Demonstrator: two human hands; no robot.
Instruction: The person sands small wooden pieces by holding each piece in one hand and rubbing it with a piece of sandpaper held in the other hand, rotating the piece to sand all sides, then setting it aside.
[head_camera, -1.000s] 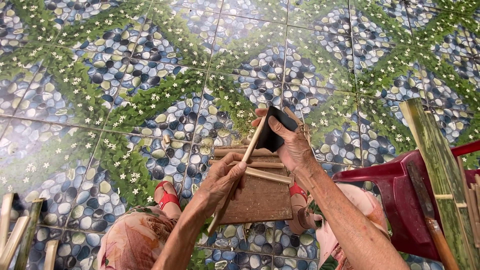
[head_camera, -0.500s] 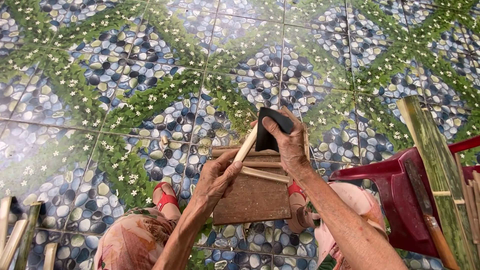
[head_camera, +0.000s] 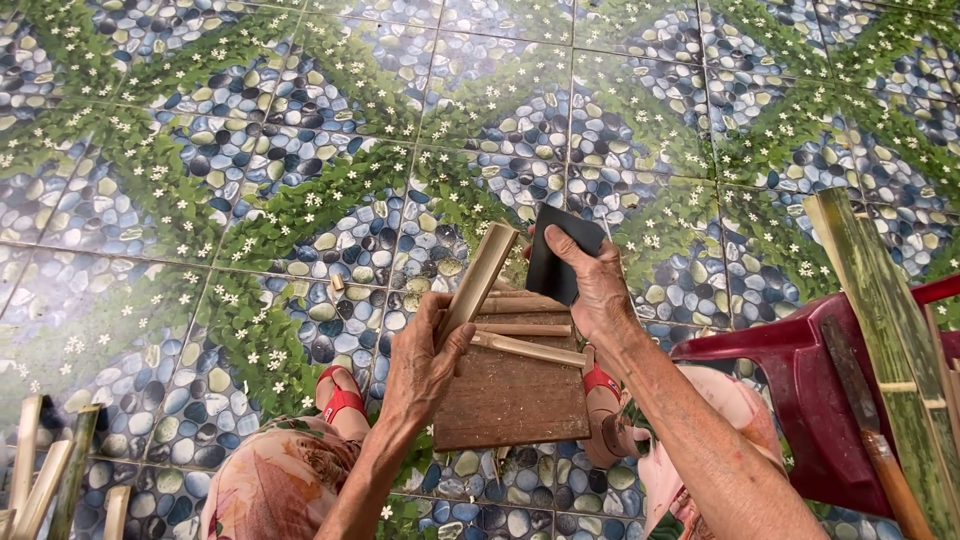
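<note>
Below, the left hand (head_camera: 425, 355) is clenched around a bamboo slat (head_camera: 478, 283), thumb pressed on its face, fingers wrapped behind; the slat rises past the fingertips and tilts up to the right, its pale cut end well above the knuckles. Just right of that end, the right hand (head_camera: 598, 290) pinches a black sheet (head_camera: 558, 255), thumb lying on its front and the other fingers behind it, with the sheet's top edge standing clear above the fingertips. Slat and sheet are near each other; whether they touch cannot be told. Under both palms lies a brown board (head_camera: 515, 395) with a few thin sticks (head_camera: 525, 348) across its upper part, just below the right wrist. Beneath the left wrist shows a red sandal (head_camera: 340, 398); another peeks beside the right forearm. Right of the right arm stands a red chair (head_camera: 800, 400) bearing long green bamboo (head_camera: 880, 330) and a wooden-handled blade (head_camera: 865, 420). Far left of the left hand lie more bamboo pieces (head_camera: 45, 470) on the pebble-patterned floor (head_camera: 250, 150).
</note>
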